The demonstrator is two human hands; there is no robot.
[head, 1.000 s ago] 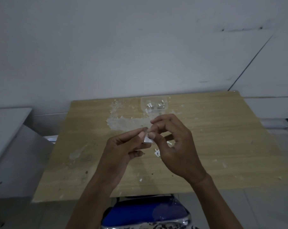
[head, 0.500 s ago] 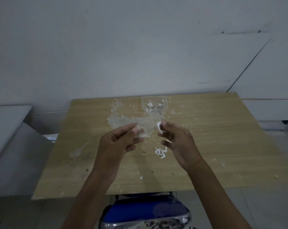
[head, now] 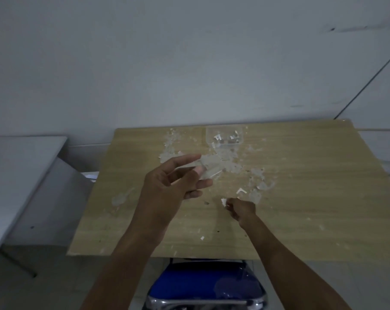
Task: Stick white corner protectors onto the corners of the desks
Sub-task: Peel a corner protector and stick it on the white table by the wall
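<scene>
Above mid-desk [head: 301, 198], left hand [head: 167, 186] pinching clear film [head: 208, 170], right hand [head: 242, 210] perhaps grasping scrap [head: 223, 202].

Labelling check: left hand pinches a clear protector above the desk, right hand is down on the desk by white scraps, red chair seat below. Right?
Not quite: the chair seat is blue, as the head view shows. The rest holds: left hand pinches the clear protector; right hand is low by the white scraps on the desk.

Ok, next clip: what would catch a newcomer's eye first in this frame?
Probably the two hands over the wooden desk: the left hand is raised, pinching a clear piece of film, while the right hand is low near the desk, pinching a small white piece. Next, the litter of pale scraps spread across the middle and back of the desk, in front of a clear plastic tray at its far edge.
</scene>
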